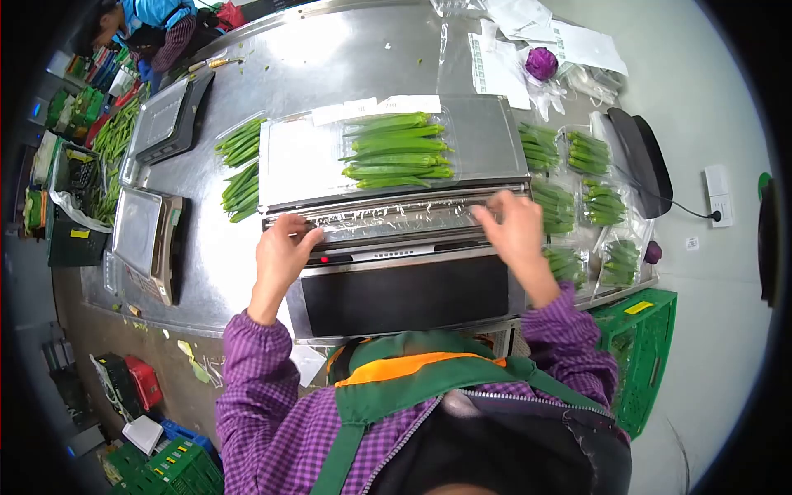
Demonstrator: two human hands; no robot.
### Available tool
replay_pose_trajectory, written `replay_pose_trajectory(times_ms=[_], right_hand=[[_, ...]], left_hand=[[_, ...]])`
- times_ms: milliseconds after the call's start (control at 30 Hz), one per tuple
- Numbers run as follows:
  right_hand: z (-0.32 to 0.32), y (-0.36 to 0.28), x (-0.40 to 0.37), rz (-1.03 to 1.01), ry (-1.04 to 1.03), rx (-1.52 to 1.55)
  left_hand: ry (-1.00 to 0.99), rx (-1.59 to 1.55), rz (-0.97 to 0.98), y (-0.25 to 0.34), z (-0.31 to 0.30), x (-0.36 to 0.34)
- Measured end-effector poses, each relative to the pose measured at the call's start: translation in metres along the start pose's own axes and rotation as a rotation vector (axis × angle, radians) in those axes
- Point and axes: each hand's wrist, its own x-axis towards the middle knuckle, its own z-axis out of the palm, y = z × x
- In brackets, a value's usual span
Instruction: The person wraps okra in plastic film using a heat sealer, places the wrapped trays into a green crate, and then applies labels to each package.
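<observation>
Although white labels (379, 106) lay along the far edge of the wrapping machine (396, 289), their print was too small to read.

Head view: left hand (280, 252) sat palm down at the left end of the cling film (388, 219), fingers curled and pinched on its edge. Right hand (516, 231) sat at the right end, wrist bent, fingers closed on the film. Film lay stretched flat between both hands across the machine's front. Tray of okra (396, 150) rested on the plate just behind it, touched by neither hand. Wrapped okra packs (587, 153) lay to the right.
</observation>
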Motion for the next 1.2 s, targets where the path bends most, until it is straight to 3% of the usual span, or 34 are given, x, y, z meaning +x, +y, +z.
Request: replay_pose_trajectory(times_ms=[33, 100, 167, 233, 300, 367, 433, 500, 567, 600, 633, 667, 733, 767, 833, 867, 933, 967, 1000, 1033, 1100, 1167, 1200], right_hand=[[0.014, -0.005, 0.001, -0.008, 0.010, 0.098], [0.024, -0.008, 0.002, 0.082, -0.070, 0.253], [0.009, -0.014, 0.007, 0.488, -0.191, 0.999], [-0.016, -0.014, -0.002, 0.616, -0.286, 1.390], [-0.029, -0.019, -0.009, 0.582, -0.428, 1.547], [-0.036, -0.028, -0.003, 0.490, -0.411, 1.601], [-0.047, -0.039, 0.012, 0.387, -0.379, 1.654], [-0.060, -0.051, 0.038, 0.046, -0.258, 1.753], [-0.077, -0.057, 0.073, -0.173, -0.276, 1.822], [-0.082, -0.074, 0.091, -0.113, -0.126, 1.684], [-0.081, -0.089, 0.110, -0.055, 0.018, 1.540], [-0.062, -0.079, 0.137, -0.155, 0.023, 1.397], [-0.009, -0.051, 0.178, -0.261, -0.016, 0.972], [0.017, -0.038, 0.187, -0.266, -0.059, 0.692], [0.077, 0.002, 0.190, -0.274, -0.196, 0.165], [0.072, -0.004, 0.189, -0.280, -0.194, 0.170], [0.047, -0.023, 0.161, -0.070, -0.164, 0.299], [0.044, -0.024, 0.151, -0.060, -0.182, 0.303], [0.040, -0.020, 0.145, 0.134, -0.360, 0.530], [0.037, -0.014, 0.140, 0.330, -0.528, 0.752], [0.031, 0.001, 0.124, 0.273, -0.590, 0.711], [0.005, -0.005, 0.095, 0.359, -0.766, 0.963], [-0.009, -0.012, 0.080, 0.398, -0.830, 0.941]], left_hand=[[-0.066, -0.051, -0.047, 0.005, 0.004, 0.006], [-0.180, -0.481, -0.181, -0.008, 0.013, 0.019], [-0.234, -0.781, -0.293, 0.005, -0.017, 0.003], [-0.283, -0.902, -0.315, -0.006, -0.031, -0.021], [-0.360, -1.113, -0.495, -0.008, -0.036, -0.040], [-0.734, -1.509, -0.563, -0.007, -0.033, -0.038], [-0.761, -1.686, -0.304, -0.007, -0.039, -0.025], [-0.651, -1.636, 0.119, 0.014, -0.057, 0.002], [-0.440, -1.827, 0.212, 0.045, -0.078, 0.030], [-0.484, -1.951, 0.360, 0.059, -0.082, 0.055], [-0.220, -1.790, 0.341, 0.068, -0.074, 0.084], [0.029, -1.612, 0.319, 0.073, -0.061, 0.114], [0.257, -0.734, 0.419, 0.053, -0.010, 0.170], [0.249, -0.402, 0.442, 0.024, 0.027, 0.193], [0.235, -0.037, 0.501, 0.033, 0.054, 0.186], [0.146, 0.008, 0.415, 0.041, 0.045, 0.179], [0.046, 0.050, 0.307, 0.046, 0.033, 0.164], [-0.047, -0.273, 0.237, 0.046, 0.031, 0.156], [-0.132, -0.595, 0.169, 0.046, 0.030, 0.149], [-0.141, -0.594, 0.171, 0.045, 0.030, 0.142], [-0.292, -0.696, 0.091, 0.040, 0.030, 0.117], [-0.506, -0.831, -0.161, 0.048, 0.010, 0.083], [-0.512, -1.049, -0.326, 0.046, 0.015, 0.061]])
